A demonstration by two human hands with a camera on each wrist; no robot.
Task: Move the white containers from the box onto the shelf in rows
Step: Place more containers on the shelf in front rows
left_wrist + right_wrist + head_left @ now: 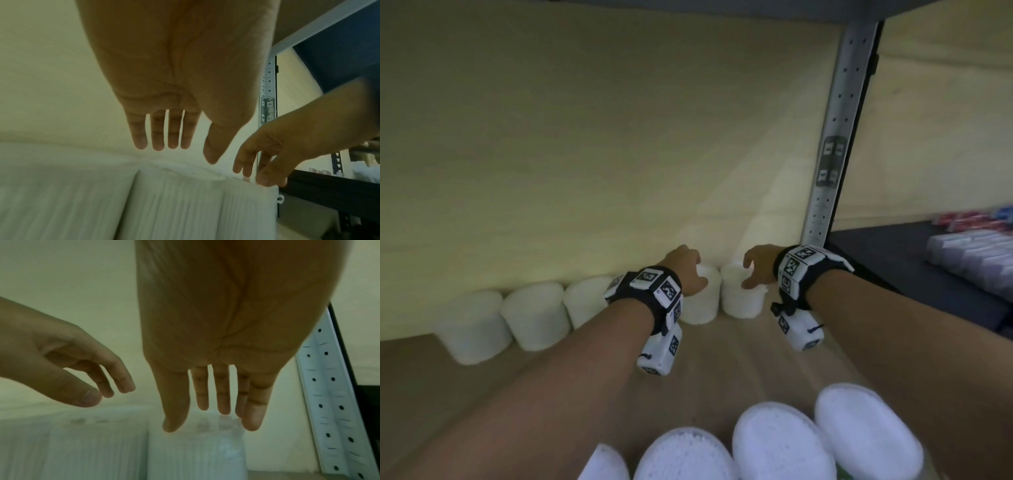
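Note:
A row of white containers lines the back of the wooden shelf (739, 346), from the far-left one (472, 325) to the two at the right end (702, 301) (743, 298). My left hand (685, 270) hovers over the second from the right, its fingers (158, 142) straight and holding nothing. Over the last container (195, 451) my right hand (755, 269) is spread, with the fingertips (252, 423) at its lid rim and nothing gripped. Both containers (195, 203) stand upright and side by side. More white containers (780, 442) show their lids at the bottom edge.
A perforated grey upright (835, 137) stands just right of the last container. Beyond it a dark shelf (893, 253) carries packaged goods (976, 260). A pale wall (602, 154) closes the back. Bare wood lies in front of the row.

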